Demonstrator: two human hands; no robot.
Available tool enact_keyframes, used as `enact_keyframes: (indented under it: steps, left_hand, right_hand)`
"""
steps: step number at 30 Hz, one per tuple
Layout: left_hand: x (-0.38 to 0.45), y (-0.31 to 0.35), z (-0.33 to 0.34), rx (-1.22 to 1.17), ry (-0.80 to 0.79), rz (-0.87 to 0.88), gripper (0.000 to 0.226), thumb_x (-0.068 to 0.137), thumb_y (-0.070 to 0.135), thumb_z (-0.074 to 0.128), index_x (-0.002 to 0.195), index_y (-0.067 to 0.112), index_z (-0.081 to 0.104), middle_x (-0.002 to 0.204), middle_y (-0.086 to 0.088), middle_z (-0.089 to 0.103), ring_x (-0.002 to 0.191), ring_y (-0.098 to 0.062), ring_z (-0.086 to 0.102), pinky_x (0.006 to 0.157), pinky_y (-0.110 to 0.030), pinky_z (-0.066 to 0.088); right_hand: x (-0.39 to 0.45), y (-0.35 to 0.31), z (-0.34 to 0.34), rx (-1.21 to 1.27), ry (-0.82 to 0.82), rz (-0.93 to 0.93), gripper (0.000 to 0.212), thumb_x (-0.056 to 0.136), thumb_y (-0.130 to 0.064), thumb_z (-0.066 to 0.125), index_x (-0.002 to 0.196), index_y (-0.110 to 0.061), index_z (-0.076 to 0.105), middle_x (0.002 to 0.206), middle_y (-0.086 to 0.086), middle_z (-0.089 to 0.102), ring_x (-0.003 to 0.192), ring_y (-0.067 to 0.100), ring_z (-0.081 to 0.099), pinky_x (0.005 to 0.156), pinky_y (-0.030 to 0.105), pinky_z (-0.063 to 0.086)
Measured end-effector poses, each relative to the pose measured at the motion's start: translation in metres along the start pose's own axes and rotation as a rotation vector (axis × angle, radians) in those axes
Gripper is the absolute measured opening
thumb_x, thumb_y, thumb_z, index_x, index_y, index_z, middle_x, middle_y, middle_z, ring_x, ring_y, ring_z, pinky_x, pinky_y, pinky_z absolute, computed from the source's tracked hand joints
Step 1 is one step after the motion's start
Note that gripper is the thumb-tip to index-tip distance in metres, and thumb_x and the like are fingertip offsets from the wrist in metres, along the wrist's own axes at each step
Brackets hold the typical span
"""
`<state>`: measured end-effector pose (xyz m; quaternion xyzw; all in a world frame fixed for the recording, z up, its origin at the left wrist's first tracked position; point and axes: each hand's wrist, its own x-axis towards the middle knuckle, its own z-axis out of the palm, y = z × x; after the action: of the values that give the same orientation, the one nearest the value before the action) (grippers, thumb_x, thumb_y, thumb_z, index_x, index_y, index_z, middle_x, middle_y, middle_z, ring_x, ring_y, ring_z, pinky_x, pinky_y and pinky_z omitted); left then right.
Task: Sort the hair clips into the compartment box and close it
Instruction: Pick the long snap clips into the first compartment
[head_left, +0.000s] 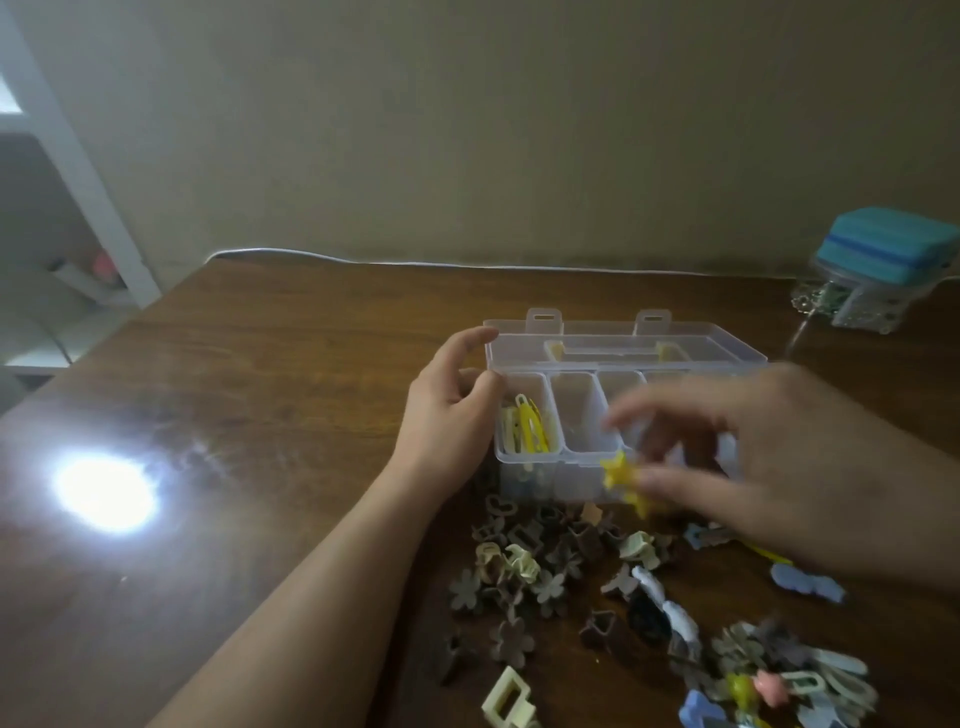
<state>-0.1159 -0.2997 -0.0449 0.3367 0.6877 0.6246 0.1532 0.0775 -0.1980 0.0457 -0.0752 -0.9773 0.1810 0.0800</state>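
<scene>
While left hand (451, 410) grips compartment box (524, 457) left wall, right hand (737, 457) blurred, pinching yellow star clip (621, 474) near front.

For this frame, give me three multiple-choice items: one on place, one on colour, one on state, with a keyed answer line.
1. Where do the long yellow clips lie?
A. leftmost compartment of the box
B. rightmost compartment
C. on the lid

2. What colour is the star clip held by the right hand?
A. blue
B. yellow
C. pink

3. How is the compartment box?
A. shut and latched
B. lid open
C. upside down

Answers: 1 A, they sit beside the left hand, which holds that end of the box; 2 B, yellow though blurred; 3 B, the lid lies back and the compartments show.
</scene>
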Motion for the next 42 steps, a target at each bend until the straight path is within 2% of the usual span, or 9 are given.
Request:
enact_keyframes:
  steps: [4, 8, 12, 14, 17, 22, 27, 34, 42]
  left_hand:
    - [0.001, 0.000, -0.001, 0.010, 0.006, 0.011, 0.038, 0.097, 0.012, 0.051, 0.133, 0.023, 0.056, 0.074, 0.006, 0.072, 0.073, 0.000, 0.069, 0.061, -0.013, 0.050]
    - [-0.001, 0.002, -0.002, 0.031, -0.009, 0.023, 0.033, 0.102, 0.018, 0.048, 0.134, 0.022, 0.054, 0.088, -0.002, 0.073, 0.078, 0.000, 0.070, 0.062, -0.012, 0.050]
    - [-0.002, 0.004, -0.003, 0.029, -0.028, -0.023, 0.039, 0.098, 0.024, 0.056, 0.136, 0.028, 0.052, 0.098, 0.001, 0.074, 0.087, -0.001, 0.071, 0.067, -0.012, 0.053]
    - [-0.003, 0.005, -0.004, 0.010, -0.069, -0.050, 0.050, 0.092, 0.021, 0.063, 0.139, 0.030, 0.048, 0.101, 0.001, 0.074, 0.091, -0.006, 0.072, 0.072, -0.018, 0.057]
    - [-0.004, 0.007, -0.004, -0.022, -0.117, -0.090, 0.065, 0.085, 0.009, 0.067, 0.142, 0.030, 0.043, 0.108, -0.002, 0.073, 0.094, -0.013, 0.073, 0.079, -0.031, 0.061]
    - [-0.003, 0.010, -0.002, -0.065, -0.111, -0.170, 0.067, 0.084, 0.003, 0.065, 0.141, 0.031, 0.045, 0.111, -0.003, 0.073, 0.094, -0.015, 0.074, 0.078, -0.033, 0.061]
    - [-0.004, 0.007, 0.001, -0.035, -0.071, -0.158, 0.053, 0.087, 0.011, 0.065, 0.134, 0.033, 0.054, 0.111, 0.004, 0.073, 0.092, -0.004, 0.072, 0.074, -0.024, 0.055]
    - [-0.005, 0.006, 0.000, -0.024, -0.015, -0.148, 0.054, 0.072, 0.029, 0.063, 0.125, 0.039, 0.059, 0.106, 0.000, 0.074, 0.099, -0.013, 0.070, 0.082, -0.033, 0.055]
    - [-0.004, 0.003, 0.000, -0.018, 0.079, -0.125, 0.031, 0.094, 0.030, 0.054, 0.124, 0.032, 0.063, 0.116, 0.004, 0.071, 0.099, -0.011, 0.070, 0.090, -0.043, 0.056]
  right_hand:
    - [0.047, -0.006, 0.012, 0.292, 0.239, 0.107, 0.018, 0.078, -0.033, 0.075, 0.092, -0.036, 0.064, 0.078, -0.015, 0.069, 0.072, -0.004, 0.064, 0.057, 0.010, 0.049]
    - [0.074, 0.001, 0.038, 0.141, 0.196, 0.151, 0.005, 0.085, -0.030, 0.071, 0.089, -0.031, 0.070, 0.079, -0.013, 0.071, 0.074, -0.002, 0.066, 0.069, 0.025, 0.057]
    - [0.053, 0.001, 0.027, 0.185, 0.370, 0.020, 0.008, 0.088, -0.024, 0.067, 0.092, -0.029, 0.072, 0.084, -0.018, 0.068, 0.080, -0.004, 0.062, 0.065, 0.008, 0.047]
    - [0.031, 0.005, 0.016, 0.181, 0.390, -0.037, 0.008, 0.086, -0.028, 0.065, 0.090, -0.031, 0.071, 0.078, -0.020, 0.067, 0.066, 0.005, 0.062, 0.055, 0.013, 0.048]
    - [-0.006, 0.017, 0.005, 0.084, 0.119, -0.076, 0.009, 0.083, -0.043, 0.059, 0.088, -0.041, 0.066, 0.080, -0.031, 0.063, 0.054, 0.007, 0.057, 0.041, 0.010, 0.040]
    - [-0.038, 0.039, -0.001, -0.159, -0.373, -0.047, 0.021, 0.083, -0.063, 0.055, 0.101, -0.070, 0.048, 0.107, -0.056, 0.042, 0.097, -0.024, 0.046, 0.067, 0.008, 0.038]
    - [-0.039, 0.040, -0.004, -0.310, -0.286, 0.080, 0.020, 0.089, -0.057, 0.052, 0.108, -0.060, 0.051, 0.082, -0.034, 0.052, 0.078, -0.010, 0.050, 0.062, 0.013, 0.035]
    - [-0.034, 0.047, 0.015, -0.624, -0.261, 0.130, 0.030, 0.093, -0.051, 0.049, 0.122, -0.042, 0.055, 0.106, -0.013, 0.064, 0.098, 0.014, 0.060, 0.072, 0.029, 0.049]
    - [-0.037, 0.050, -0.006, -0.205, -0.267, 0.055, 0.027, 0.088, -0.065, 0.041, 0.104, -0.054, 0.059, 0.085, -0.026, 0.063, 0.081, -0.003, 0.058, 0.068, 0.019, 0.048]
